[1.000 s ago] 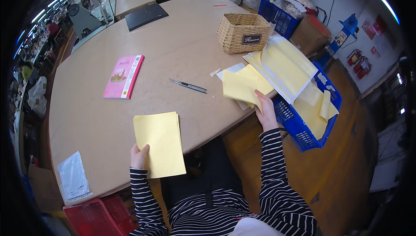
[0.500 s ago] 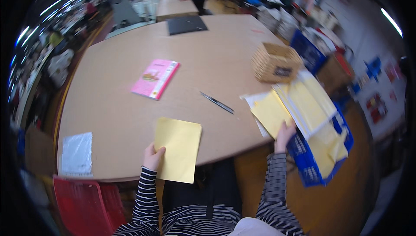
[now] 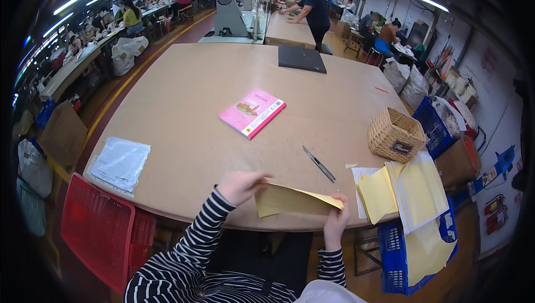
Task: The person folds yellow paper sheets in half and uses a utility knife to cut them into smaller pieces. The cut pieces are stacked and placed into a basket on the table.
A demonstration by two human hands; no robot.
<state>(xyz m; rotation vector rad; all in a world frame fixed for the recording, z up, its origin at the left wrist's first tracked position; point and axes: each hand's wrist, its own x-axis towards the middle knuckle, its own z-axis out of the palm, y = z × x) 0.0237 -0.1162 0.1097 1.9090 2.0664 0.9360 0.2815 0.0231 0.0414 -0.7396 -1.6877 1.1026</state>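
Between my hands, at the table's near edge, a yellow paper sheet (image 3: 292,203) is held tilted, its upper edge toward me. My left hand (image 3: 243,186) pinches its left upper corner. On its right end, my right hand (image 3: 336,216) grips with thumb and fingers. Just beyond the sheet lies a utility knife (image 3: 319,164). A pink notebook (image 3: 253,112) rests farther off near the table's middle. More yellow sheets (image 3: 378,196) lie at the right edge, close to my right hand.
A wicker basket (image 3: 397,135) stands at the table's right side. Below it, a blue crate (image 3: 393,258) holds yellow paper. A plastic-wrapped packet (image 3: 120,162) is at the left, above a red crate (image 3: 97,230). A black board (image 3: 301,59) lies at the far edge; people work beyond.
My right hand has left the yellow pile at the right and now grips the held sheet's right end. My left hand has moved to its upper left corner, and the sheet has turned sideways.
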